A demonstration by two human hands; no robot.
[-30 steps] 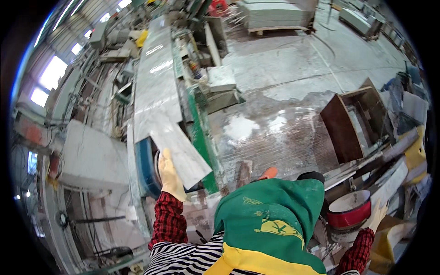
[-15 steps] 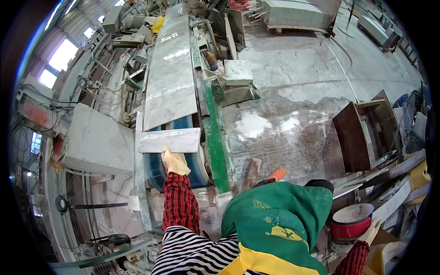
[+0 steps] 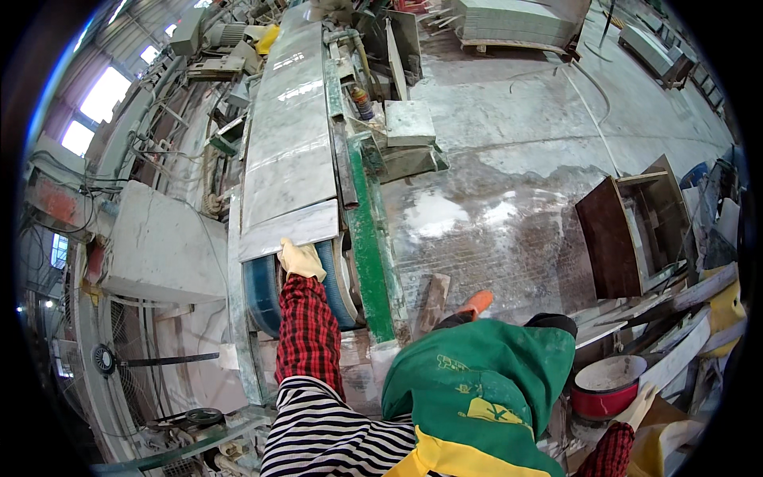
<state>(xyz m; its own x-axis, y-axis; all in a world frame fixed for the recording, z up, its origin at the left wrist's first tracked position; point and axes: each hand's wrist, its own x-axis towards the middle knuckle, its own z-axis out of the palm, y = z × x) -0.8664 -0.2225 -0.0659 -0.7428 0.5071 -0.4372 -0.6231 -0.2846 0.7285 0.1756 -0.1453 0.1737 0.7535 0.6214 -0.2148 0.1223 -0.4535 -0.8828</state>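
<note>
Left hand [image 3: 300, 259], in a pale yellow glove, is now pressing flat against the near edge of the small stone slab [image 3: 290, 230]. Fingers look laid together against the edge, not wrapped round it, so it's pushing, not gripping.

A second ago that hand was holding the slab tilted up at an angle over the belt. Half a second ago the slab was already coming down square. Now it's lying flat on the blue conveyor belt [image 3: 264, 290], its far edge butting up to the long slab [image 3: 288, 159] already riding on the machine bed. So the piece has gone from carried to loaded; to my eye the hand is only nudging it into line.

Right hand [image 3: 638, 407], also gloved, is hanging low at the person's side, down by the red bowl [image 3: 608, 387] with the white inside. It has barely moved across the three frames. It seems loose and holding nothing, but it's small and near the rim, so I can't tell for sure.

Around them: green machine rail [image 3: 367, 254] running just right of the belt, wet concrete floor [image 3: 509, 215] beyond it, an open brown crate [image 3: 628, 230] further right, a pallet of stacked slabs [image 3: 517, 20] at the far end.
</note>
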